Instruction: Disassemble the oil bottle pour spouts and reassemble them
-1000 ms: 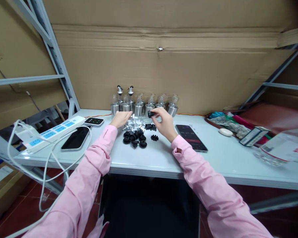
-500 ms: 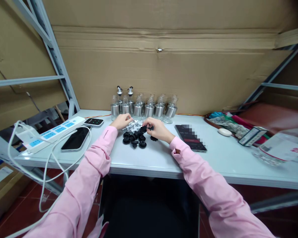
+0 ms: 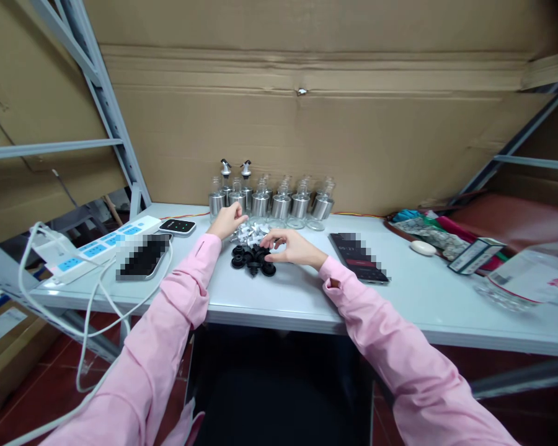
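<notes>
Several black ribbed stoppers (image 3: 253, 266) lie in a loose pile on the table. Just behind them is a heap of small silver-and-white pieces (image 3: 251, 233), too small to name for sure. My left hand (image 3: 227, 220) hovers at the heap's left side, its fingers curled together; whatever is in them cannot be made out. Over the pile's right side, my right hand (image 3: 291, 246) has its thumb and fingers apart, fingertips at the black stoppers. Beyond both hands stand several glass bottles (image 3: 279, 207) with metal bands, two of them topped by a pourer spout (image 3: 246, 168).
A phone (image 3: 360, 257) lies right of my right hand. To the left are another phone (image 3: 144, 257), a small black device (image 3: 177, 227) and a power strip (image 3: 100, 248) with white cables. A white oval item (image 3: 422, 248), a small box (image 3: 477, 256) and a plastic container (image 3: 516, 279) sit at the right.
My left hand has risen slightly away from the silver-and-white heap. My right hand has shifted a little left and forward, its fingers spreading from a closed grip at the black stoppers.
</notes>
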`<state>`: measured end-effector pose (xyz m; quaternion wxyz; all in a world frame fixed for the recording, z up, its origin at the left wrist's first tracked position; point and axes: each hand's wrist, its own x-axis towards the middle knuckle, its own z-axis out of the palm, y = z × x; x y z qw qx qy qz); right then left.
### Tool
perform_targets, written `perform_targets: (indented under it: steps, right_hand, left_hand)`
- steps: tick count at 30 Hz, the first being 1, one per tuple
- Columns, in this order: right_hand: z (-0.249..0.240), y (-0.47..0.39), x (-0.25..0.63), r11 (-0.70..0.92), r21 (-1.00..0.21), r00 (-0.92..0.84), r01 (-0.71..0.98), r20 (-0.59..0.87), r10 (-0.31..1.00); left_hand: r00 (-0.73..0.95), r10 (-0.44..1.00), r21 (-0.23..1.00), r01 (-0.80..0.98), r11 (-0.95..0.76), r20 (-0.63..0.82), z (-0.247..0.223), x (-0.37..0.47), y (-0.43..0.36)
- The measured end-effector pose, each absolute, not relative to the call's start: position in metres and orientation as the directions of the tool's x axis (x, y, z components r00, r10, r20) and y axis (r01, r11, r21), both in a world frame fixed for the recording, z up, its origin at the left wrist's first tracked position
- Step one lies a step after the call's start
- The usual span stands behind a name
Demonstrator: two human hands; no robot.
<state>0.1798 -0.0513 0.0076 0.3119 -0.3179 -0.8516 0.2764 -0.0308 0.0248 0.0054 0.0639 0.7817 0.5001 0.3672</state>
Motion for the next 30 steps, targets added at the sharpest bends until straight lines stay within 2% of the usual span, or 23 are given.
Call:
perform_targets:
  steps: [3,7,9,13,15,17,20,22,24,26,30]
  right_hand:
    - [0.007,-0.049,0.180,0.593,-0.722,-0.564,0.357,0.339,0.753]
    - [0.003,-0.041,0.182,0.560,-0.748,-0.434,0.357,0.398,0.808]
    - [0.000,-0.038,0.183,0.540,-0.753,-0.422,0.375,0.381,0.823]
    - [-0.005,-0.036,0.182,0.456,-0.809,-0.504,0.372,0.237,0.831]
    - [-0.007,-0.033,0.183,0.465,-0.808,-0.480,0.362,0.266,0.836]
    - [-0.008,-0.028,0.185,0.514,-0.747,-0.387,0.421,0.365,0.847]
    - [-0.011,-0.019,0.190,0.554,-0.536,-0.308,0.637,0.482,0.820]
    - [-0.012,-0.015,0.190,0.541,-0.377,-0.340,0.752,0.482,0.808]
    - [-0.013,-0.012,0.189,0.521,-0.285,-0.374,0.805,0.438,0.818]
    - [-0.013,-0.011,0.185,0.515,-0.270,-0.395,0.814,0.393,0.830]
    - [-0.012,-0.013,0.176,0.541,-0.313,-0.428,0.781,0.362,0.828]
  left_hand:
    - [0.177,0.831,0.522,0.705,-0.481,0.528,0.007,-0.031,0.022]
    - [0.112,0.863,0.618,0.654,-0.437,0.492,0.011,-0.031,0.018]
    - [0.064,0.847,0.608,0.668,-0.430,0.528,0.012,-0.031,0.017]
    - [-0.014,0.833,0.559,0.748,-0.358,0.553,0.018,-0.031,0.014]
    - [-0.032,0.845,0.531,0.791,-0.305,0.534,0.022,-0.031,0.011]
    - [-0.059,0.874,0.489,0.846,-0.212,0.482,0.024,-0.032,0.009]
    - [-0.058,0.953,0.362,0.930,-0.056,0.296,0.021,-0.035,0.011]
    - [-0.001,0.988,0.282,0.958,-0.044,0.157,0.015,-0.038,0.015]
    - [0.067,0.994,0.255,0.963,-0.085,0.081,0.009,-0.039,0.019]
    - [0.112,0.992,0.259,0.958,-0.124,0.060,0.002,-0.038,0.023]
    - [0.152,0.987,0.267,0.951,-0.158,0.042,-0.004,-0.037,0.029]
